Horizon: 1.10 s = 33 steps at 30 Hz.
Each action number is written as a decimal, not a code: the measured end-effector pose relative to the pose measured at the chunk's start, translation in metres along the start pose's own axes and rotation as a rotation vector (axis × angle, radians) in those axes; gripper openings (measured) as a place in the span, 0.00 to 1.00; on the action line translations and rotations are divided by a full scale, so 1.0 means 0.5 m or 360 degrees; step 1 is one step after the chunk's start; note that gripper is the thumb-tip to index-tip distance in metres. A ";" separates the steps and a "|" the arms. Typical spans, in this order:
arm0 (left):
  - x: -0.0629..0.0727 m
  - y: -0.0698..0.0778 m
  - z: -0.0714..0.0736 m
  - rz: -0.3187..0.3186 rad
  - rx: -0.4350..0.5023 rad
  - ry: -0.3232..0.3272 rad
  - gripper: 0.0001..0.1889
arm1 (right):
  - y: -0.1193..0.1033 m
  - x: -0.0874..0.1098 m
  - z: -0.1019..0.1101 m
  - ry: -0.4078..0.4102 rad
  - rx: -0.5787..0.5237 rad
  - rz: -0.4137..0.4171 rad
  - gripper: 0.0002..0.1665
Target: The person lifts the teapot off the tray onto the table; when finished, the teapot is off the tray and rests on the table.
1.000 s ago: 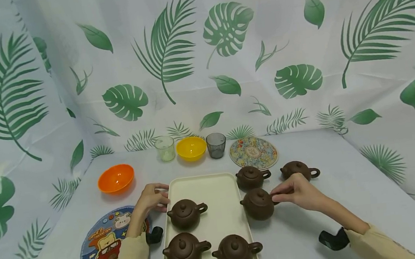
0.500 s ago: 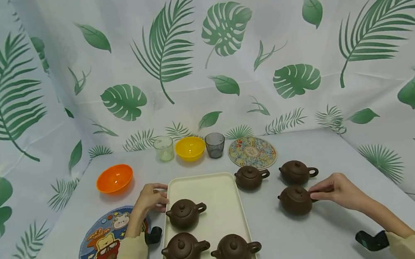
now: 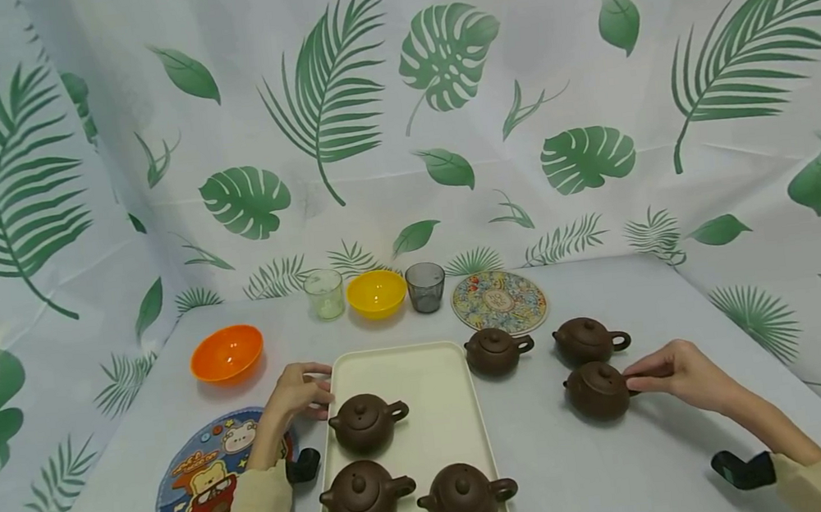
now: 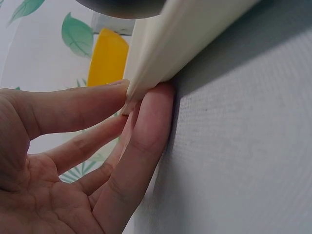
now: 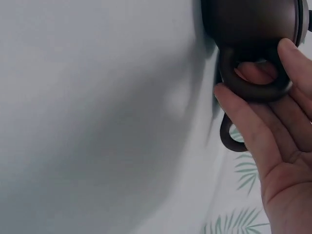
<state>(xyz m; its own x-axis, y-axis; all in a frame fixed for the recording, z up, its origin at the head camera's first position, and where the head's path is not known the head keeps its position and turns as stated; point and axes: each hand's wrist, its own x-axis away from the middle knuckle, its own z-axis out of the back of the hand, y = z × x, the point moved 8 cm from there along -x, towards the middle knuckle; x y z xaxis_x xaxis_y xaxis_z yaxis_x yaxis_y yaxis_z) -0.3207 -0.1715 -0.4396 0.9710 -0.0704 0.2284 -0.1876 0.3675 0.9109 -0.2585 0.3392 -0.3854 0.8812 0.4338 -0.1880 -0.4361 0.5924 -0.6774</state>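
Note:
My right hand point(image 3: 682, 378) pinches the loop handle point(image 5: 256, 87) of a dark brown teapot point(image 3: 597, 391), right of the tray. Its spout points left, and its lid is on. My left hand point(image 3: 297, 392) holds the left rim of a cream rectangular tray point(image 3: 427, 427). In the left wrist view, the thumb lies against the tray edge point(image 4: 151, 53) and a finger reaches beneath it. Three brown teapots stand on the tray: one at left point(image 3: 364, 424), one at front left point(image 3: 363, 499), one at front right point(image 3: 465, 501). Behind the held teapot are two more, one left point(image 3: 496, 352) and one right point(image 3: 588, 340).
An orange bowl point(image 3: 228, 356) stands at the left, behind a round cartoon mat point(image 3: 213, 481) partly under my left forearm. Along the back are a green glass point(image 3: 324, 295), a yellow bowl point(image 3: 377, 295), a grey glass point(image 3: 426, 288) and a patterned round mat point(image 3: 500, 302).
My right hand has carried its teapot rightward, from the tray's right edge to just in front of the back right teapot. My left hand has stayed on the tray rim.

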 end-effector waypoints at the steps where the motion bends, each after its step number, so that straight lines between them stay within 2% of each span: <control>1: 0.000 0.000 0.000 -0.0003 -0.0004 -0.0005 0.26 | -0.002 -0.002 0.001 0.0002 0.0013 -0.0017 0.09; 8: -0.001 -0.002 0.002 -0.0006 -0.0015 0.0001 0.26 | -0.051 -0.034 0.019 0.0205 0.0183 -0.0108 0.06; 13: -0.001 -0.004 0.002 0.0017 0.0002 -0.0001 0.27 | -0.112 -0.082 -0.013 0.0262 0.0123 -0.0076 0.09; 16: -0.002 -0.004 0.002 0.0017 0.0010 -0.0012 0.26 | -0.145 -0.118 -0.057 0.0210 0.0048 -0.0029 0.10; 24: -0.002 -0.002 0.004 -0.0002 0.0002 -0.0003 0.26 | -0.242 -0.211 -0.201 -0.0058 -0.0088 0.0178 0.14; 27: -0.002 0.000 0.003 -0.0011 0.0007 -0.0008 0.26 | -0.275 -0.239 -0.244 -0.0113 -0.0131 0.0239 0.14; 33: -0.001 0.000 0.001 -0.0007 0.0010 -0.0027 0.26 | -0.308 -0.283 -0.318 -0.0244 -0.0155 0.0225 0.15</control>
<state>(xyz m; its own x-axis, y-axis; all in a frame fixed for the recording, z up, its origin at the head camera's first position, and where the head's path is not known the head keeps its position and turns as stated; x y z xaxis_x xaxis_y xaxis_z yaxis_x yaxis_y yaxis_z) -0.3214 -0.1720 -0.4398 0.9692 -0.0875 0.2301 -0.1844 0.3612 0.9141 -0.2872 0.0788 -0.3677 0.7712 0.6103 -0.1810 -0.5273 0.4533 -0.7186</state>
